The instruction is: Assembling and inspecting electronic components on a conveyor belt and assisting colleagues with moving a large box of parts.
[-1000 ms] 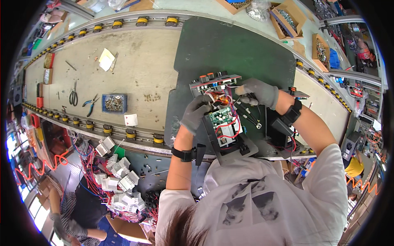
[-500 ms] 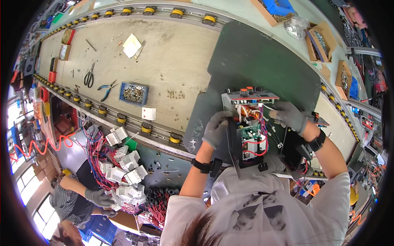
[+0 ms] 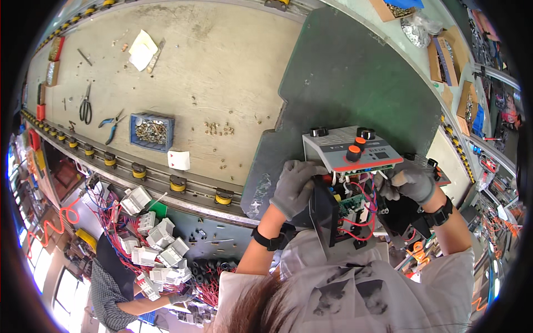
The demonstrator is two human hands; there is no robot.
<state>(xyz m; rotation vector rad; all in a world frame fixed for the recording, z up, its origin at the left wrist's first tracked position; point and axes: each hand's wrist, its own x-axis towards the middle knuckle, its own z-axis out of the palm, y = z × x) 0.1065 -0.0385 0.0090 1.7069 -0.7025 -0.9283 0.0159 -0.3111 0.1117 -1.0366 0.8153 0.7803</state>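
Note:
An opened electronic unit stands before me, its grey front panel (image 3: 341, 149) carrying black and orange knobs and a small dark display. Inside are a green circuit board (image 3: 350, 205) and loose red wires (image 3: 355, 237). My left hand (image 3: 294, 188), in a grey glove, is closed around the upper corner of the black side plate (image 3: 323, 213), just below the panel's left end. My right hand (image 3: 410, 184), gloved too, has curled fingers beside the panel's lower right edge, near the wires. What those fingertips hold is hidden.
A dark green board (image 3: 355, 77) lies under the unit. Left on the bench are a blue bin of small metal parts (image 3: 151, 132), pliers (image 3: 112, 126) and scissors (image 3: 85, 105). Roller rails (image 3: 177, 183) edge it. A co-worker's arm (image 3: 145, 305) reaches beneath white connectors (image 3: 161, 233).
The front panel has tipped so its knobbed face shows; before, it was nearly edge-on. My right hand has moved lower beside it. The co-worker's arm has shifted right, and my view has shifted.

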